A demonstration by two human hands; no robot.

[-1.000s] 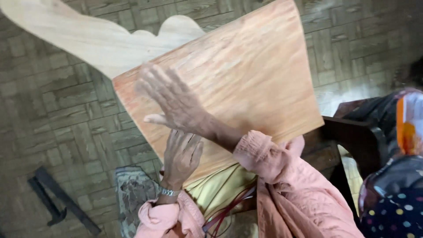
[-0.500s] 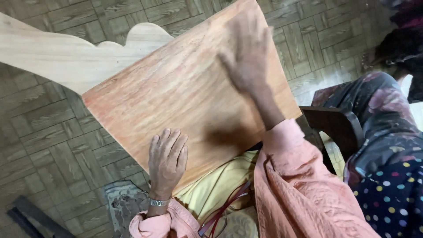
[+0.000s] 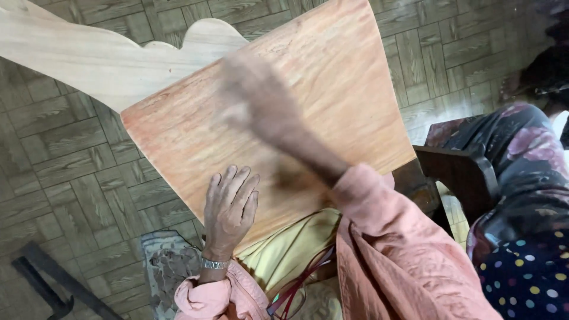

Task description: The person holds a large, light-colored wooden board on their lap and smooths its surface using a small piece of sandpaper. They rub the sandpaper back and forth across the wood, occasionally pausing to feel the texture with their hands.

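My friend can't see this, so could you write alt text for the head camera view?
Seen from above, a person's left hand lies flat on an orange-toned wooden panel while the blurred right hand is over its middle. A pale scalloped board lies beneath, over a parquet floor; another person in patterned clothes sits at right.

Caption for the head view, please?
Left hand flat on reddish wooden board; blurred right hand over its surface.

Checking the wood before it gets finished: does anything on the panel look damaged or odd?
No damage shows on the reddish panel. The left hand lies flat on it; the right hand is motion-blurred. The panel sits tilted over a pale scalloped board.
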